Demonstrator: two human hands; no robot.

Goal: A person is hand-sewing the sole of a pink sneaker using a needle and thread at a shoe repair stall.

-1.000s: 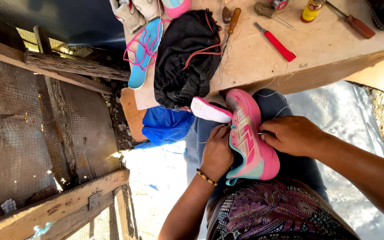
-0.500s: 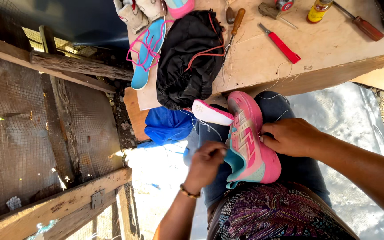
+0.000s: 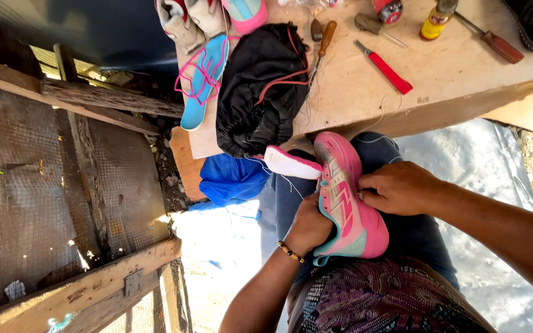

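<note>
While the pink and teal sneaker is rested on the lap at 6 o'clock of the wooden surface, it is gripped from both sides. Its 9 o'clock edge is clasped by the left hand, fingers curled shut. Its 3 o'clock edge is pinched by the right hand. A black bag and red-handled knife are noted at 12 o'clock.
</note>
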